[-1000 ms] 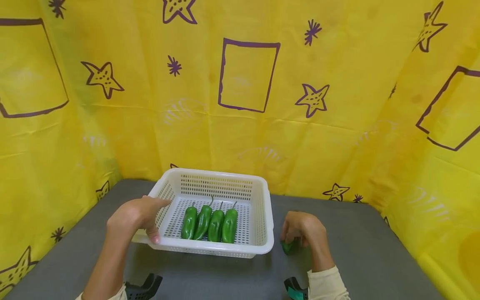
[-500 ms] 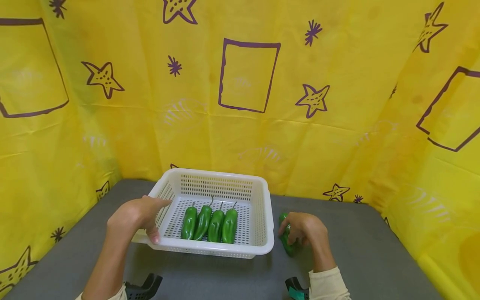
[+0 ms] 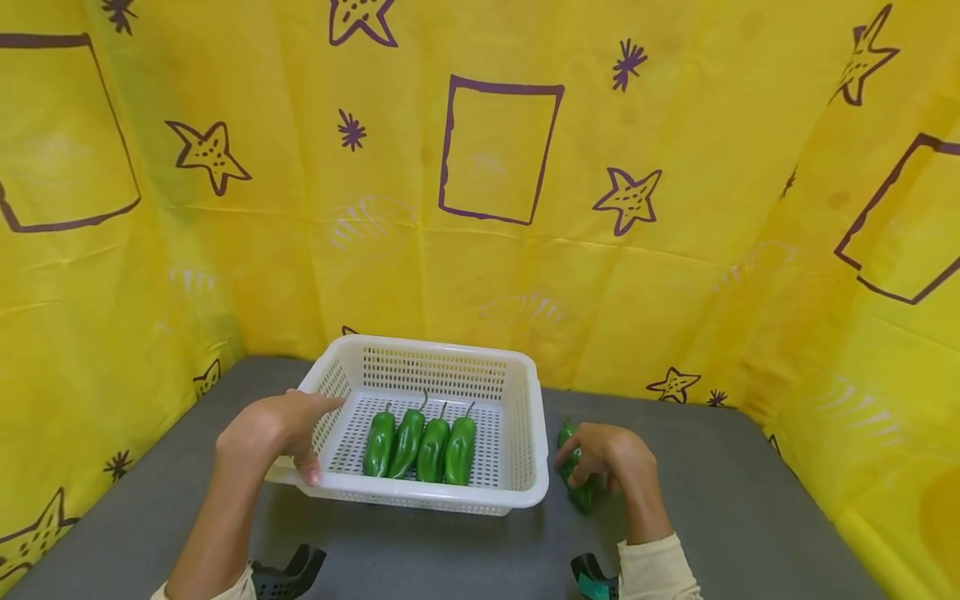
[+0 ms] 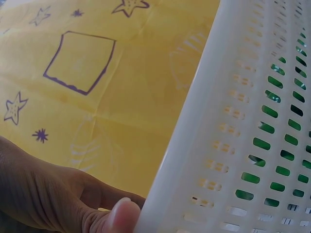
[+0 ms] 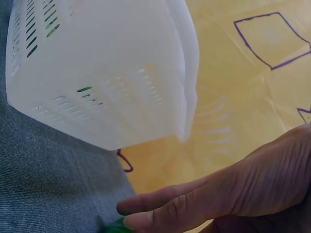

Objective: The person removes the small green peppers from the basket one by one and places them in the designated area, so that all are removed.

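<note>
A white perforated plastic basket (image 3: 495, 497) stands on the grey table with several green peppers (image 3: 459, 450) side by side inside, stems toward the back. My left hand (image 3: 273, 429) grips its left front corner, thumb at the rim. Up close in the left wrist view, the left thumb (image 4: 124, 216) meets the basket rim (image 4: 160, 182). Right of the basket, another green pepper (image 3: 582, 498) lies on the table under my right hand (image 3: 611, 454), whose fingers and thumb hold it from above. Only a bit of this pepper (image 5: 118, 226) shows at the thumb tip in the right wrist view.
Yellow cloth (image 3: 502, 283) with purple drawings hangs behind and on both sides of the grey table (image 3: 720, 500). The basket's right wall stands close beside the right hand. Black wrist mounts (image 3: 288, 575) sit below both hands.
More of the pepper by the right hand shows now, its stem end coming out beyond the fingers toward the back. The right fingers have shifted slightly. Left hand and basket stay in place.
</note>
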Available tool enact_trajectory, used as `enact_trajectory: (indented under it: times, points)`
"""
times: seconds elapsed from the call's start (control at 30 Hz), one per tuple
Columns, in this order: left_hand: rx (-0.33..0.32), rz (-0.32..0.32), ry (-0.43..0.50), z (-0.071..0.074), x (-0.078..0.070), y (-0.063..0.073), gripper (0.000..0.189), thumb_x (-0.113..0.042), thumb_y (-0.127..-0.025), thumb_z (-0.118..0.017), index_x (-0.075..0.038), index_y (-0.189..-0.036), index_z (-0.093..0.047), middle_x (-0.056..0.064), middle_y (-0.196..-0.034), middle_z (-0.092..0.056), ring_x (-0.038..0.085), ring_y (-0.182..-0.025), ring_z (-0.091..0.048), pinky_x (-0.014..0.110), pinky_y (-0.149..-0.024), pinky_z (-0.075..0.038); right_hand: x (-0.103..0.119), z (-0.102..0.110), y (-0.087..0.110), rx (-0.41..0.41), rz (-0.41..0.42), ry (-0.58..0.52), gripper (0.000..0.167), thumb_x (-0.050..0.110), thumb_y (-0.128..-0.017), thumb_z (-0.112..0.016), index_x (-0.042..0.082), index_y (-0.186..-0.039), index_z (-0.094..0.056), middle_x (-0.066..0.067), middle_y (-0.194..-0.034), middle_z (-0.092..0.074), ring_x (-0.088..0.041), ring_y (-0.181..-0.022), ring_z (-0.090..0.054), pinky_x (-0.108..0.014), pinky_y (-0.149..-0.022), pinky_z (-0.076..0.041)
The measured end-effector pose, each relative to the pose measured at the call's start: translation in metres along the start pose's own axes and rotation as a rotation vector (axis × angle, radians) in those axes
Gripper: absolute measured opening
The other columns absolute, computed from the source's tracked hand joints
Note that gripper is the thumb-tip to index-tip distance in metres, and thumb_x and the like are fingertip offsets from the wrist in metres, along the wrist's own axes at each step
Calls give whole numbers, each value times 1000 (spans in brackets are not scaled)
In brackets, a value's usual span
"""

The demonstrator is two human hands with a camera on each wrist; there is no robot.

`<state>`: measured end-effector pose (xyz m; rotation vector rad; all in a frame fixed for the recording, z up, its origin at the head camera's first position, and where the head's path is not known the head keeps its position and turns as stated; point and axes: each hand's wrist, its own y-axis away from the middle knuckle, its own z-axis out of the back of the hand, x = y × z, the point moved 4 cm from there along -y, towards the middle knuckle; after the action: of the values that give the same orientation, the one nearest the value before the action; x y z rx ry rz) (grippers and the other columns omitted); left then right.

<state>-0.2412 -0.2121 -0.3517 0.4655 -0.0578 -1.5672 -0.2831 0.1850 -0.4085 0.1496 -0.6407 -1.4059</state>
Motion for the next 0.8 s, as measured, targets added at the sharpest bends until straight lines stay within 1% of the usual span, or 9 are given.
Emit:
enact_trajectory:
  times: [0.1, 0.17, 0.3, 0.33, 0.4, 0.5, 0.57, 0.67, 0.8]
  points:
    - [1, -3, 3, 0, 0, 0, 119, -20, -55, -101, -9, -158, -43, 32, -135, -56, 39, -104, -55, 56, -87, -49, 0, 1, 1, -10, -8, 2, 38, 11, -87, -83, 22, -122, -78, -18, -128, -68, -28, -72, -69, -39, -66, -61]
    - [-1, -10, -6, 0, 0, -1, 118, -20, -55, -101, -9, -158, -44, 33, -136, -56, 39, -105, -55, 57, -87, -49, 1, 2, 2, -18, -2, 9, 39, 12, -87, -83, 21, -124, -77, -19, -136, -65, -29, -71, -69, -38, -65, -60]
    - [-3, -11, -13, 1, 0, -2, 119, -20, -54, -101, -9, -158, -44, 31, -132, -58, 39, -104, -55, 56, -87, -49, 3, 6, 5, -42, 20, 34, 43, 15, -87, -84, 20, -129, -75, -18, -137, -65, -29, -72, -66, -37, -66, -57]
    - [-3, -10, -13, 1, 0, -2, 119, -20, -54, -101, -9, -158, -44, 30, -131, -58, 39, -103, -55, 55, -86, -49, 4, 7, 5, -52, 28, 46, 45, 16, -87, -84, 19, -130, -75, -17, -138, -66, -29, -77, -67, -40, -70, -58]
    - [-1, -4, -4, 1, 0, -1, 119, -20, -54, -101, -9, -158, -44, 30, -129, -58, 38, -103, -55, 54, -86, -48, 6, 9, 7, -80, 36, 70, 48, 18, -86, -85, 19, -132, -73, -16, -141, -65, -34, -95, -69, -50, -83, -58]
    - [0, 1, 3, 1, 0, -1, 119, -20, -54, -100, -9, -158, -43, 29, -130, -58, 38, -103, -55, 54, -85, -48, 9, 14, 10, -124, 66, 114, 53, 19, -84, -86, 17, -135, -70, -17, -144, -64, -40, -123, -63, -65, -100, -50]
    - [-1, 2, 3, 1, 0, -1, 120, -20, -54, -100, -9, -158, -43, 29, -130, -58, 38, -103, -55, 53, -85, -48, 11, 17, 12, -155, 99, 133, 55, 19, -84, -86, 14, -136, -68, -17, -144, -63, -42, -132, -58, -69, -105, -46]
    - [1, 7, 8, 1, 0, -1, 120, -20, -54, -100, -9, -159, -42, 29, -130, -58, 38, -103, -55, 53, -85, -48, 16, 20, 16, -206, 161, 155, 52, 16, -86, -85, 11, -135, -67, -16, -139, -66, -40, -126, -62, -65, -102, -50]
    - [1, 9, 13, 1, 0, -1, 120, -19, -54, -100, -10, -159, -42, 29, -130, -58, 38, -103, -55, 54, -85, -48, 24, 25, 20, -323, 256, 161, 46, 12, -90, -80, 8, -133, -66, -14, -136, -69, -37, -122, -66, -58, -100, -53]
